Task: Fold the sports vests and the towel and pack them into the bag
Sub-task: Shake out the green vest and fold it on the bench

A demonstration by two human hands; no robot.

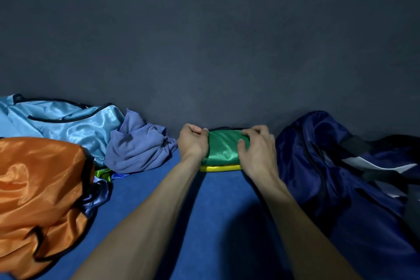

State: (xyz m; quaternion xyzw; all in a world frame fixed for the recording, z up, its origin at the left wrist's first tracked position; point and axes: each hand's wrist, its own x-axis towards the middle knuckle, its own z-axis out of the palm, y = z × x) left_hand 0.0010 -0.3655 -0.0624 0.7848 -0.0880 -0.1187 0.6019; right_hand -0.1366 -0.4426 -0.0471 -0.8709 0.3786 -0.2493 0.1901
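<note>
Left hand: the left hand (192, 142) grips the left end of the folded green vest (223, 148), fingers curled over its far edge, knuckles up.
Right hand: the right hand (256, 146) holds the right end of the same vest, thumb lying on the top face and fingers bent over the far edge.
Green vest: folded into a compact, shiny block at the far middle of the blue surface (145, 193), close against the dark wall (204, 41).
Yellow vest: a folded yellow vest (219, 168) lies directly under the green one; only its near edge shows as a thin strip.
Bag: the navy bag (336, 166) sits slumped on the right, just beside the right hand, with white panels and a dark strap on its side; whether its mouth is open cannot be told.
Towel: a crumpled lavender-blue towel (138, 145) lies left of the left hand, unfolded, near the wall.
Light blue vest: the light blue vest (68, 120), black-trimmed, is spread loosely behind the towel at far left.
Orange vest: the orange vest (38, 191), black-trimmed, lies bunched at near left, overlapping scraps of lime and dark blue cloth (102, 179).
</note>
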